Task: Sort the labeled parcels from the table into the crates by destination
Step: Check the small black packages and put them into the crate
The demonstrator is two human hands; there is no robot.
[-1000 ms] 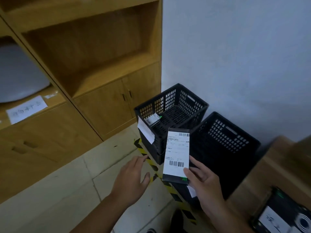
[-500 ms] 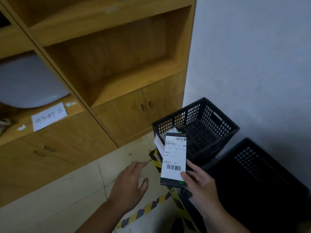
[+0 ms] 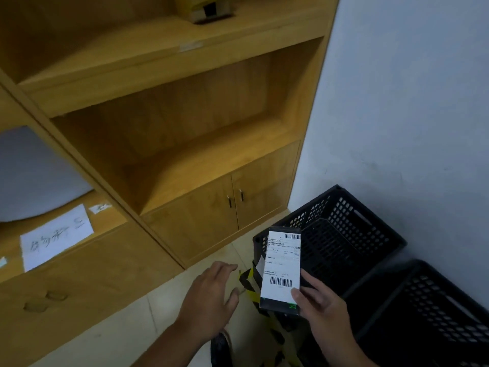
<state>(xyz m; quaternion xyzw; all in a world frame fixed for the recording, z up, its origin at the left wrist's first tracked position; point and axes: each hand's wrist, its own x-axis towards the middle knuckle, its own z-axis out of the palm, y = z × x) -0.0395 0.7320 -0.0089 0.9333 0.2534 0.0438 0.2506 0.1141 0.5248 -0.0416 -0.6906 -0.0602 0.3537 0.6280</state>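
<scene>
Low centre of the head view: noted one parcel [image 3: 281, 268], flat and dark with a white barcode label, pinched at its lower right edge by the right hand [image 3: 321, 308]. Judged held upright, label toward the face, for reading the destination ahead of the drop. Found it in the air, overlapping the near corner of the far crate [image 3: 370, 234], not yet inside. Logged left hand [image 3: 211, 300] empty, fingers spread and relaxed, hovering over the floor beside striped tape [image 3: 247, 283]. Counted: two black crates, including near crate [image 3: 436, 308]; one parcel; two hands.
</scene>
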